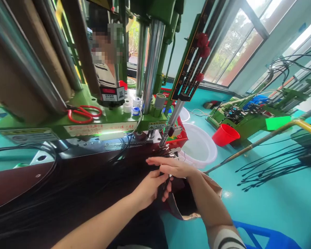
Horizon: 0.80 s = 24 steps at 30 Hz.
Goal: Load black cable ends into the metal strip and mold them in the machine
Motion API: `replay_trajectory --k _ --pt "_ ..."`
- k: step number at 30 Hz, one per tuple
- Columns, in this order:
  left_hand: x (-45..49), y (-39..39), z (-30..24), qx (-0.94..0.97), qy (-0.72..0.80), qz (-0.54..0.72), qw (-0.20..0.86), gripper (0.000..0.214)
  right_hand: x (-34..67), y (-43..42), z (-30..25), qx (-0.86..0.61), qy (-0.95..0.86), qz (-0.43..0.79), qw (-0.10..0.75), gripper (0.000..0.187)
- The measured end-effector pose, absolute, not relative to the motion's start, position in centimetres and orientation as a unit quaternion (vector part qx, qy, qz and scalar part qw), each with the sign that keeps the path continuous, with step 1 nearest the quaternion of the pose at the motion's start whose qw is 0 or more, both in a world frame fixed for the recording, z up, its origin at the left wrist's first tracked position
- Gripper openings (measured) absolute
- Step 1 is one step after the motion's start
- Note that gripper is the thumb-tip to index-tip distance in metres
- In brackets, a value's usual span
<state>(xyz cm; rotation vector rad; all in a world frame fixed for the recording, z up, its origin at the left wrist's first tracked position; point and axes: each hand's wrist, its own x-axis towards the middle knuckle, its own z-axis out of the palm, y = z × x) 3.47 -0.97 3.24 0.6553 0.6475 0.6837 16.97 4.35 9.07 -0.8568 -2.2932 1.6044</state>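
My left hand (pixel 150 188) is closed around a dark bundle (pixel 161 191), which looks like black cables held upright, with a shiny metal bit near its top. Just above, my right hand (pixel 178 168) lies flat over the top of the bundle, fingers stretched out to the left. The right palm hides most of the upper ends. A wide spread of black cables (pixel 75 197) covers the work table to the left of my hands. More cables with small metal ends (pixel 172 154) lie just beyond my right hand.
Ahead stands a green press (pixel 111 119) with red-handled scissors (pixel 84 114) on its ledge. Beside my right arm is an open bag or box (pixel 180 207). White tub (pixel 212 148), red bucket (pixel 225 135), hanging cables (pixel 269 169) and a blue stool (pixel 269 235) are to the right. Another person is behind the press.
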Motion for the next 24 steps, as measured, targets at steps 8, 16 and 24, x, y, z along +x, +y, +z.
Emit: replay_trajectory --k 8,16,24 --pt "0.4 -2.2 0.6 0.221 0.389 0.464 0.764 0.038 12.7 6.7 5.5 -0.287 -0.841 0.446 0.102 0.043" --pt "-4.1 -2.2 -0.6 0.247 0.454 0.518 0.681 0.038 8.3 13.4 2.2 -0.545 -0.834 0.072 0.038 0.033" --pt "-4.0 -2.8 0.0 0.282 0.449 0.492 0.691 0.034 10.6 10.3 5.1 -0.523 -0.831 0.188 -0.036 0.015"
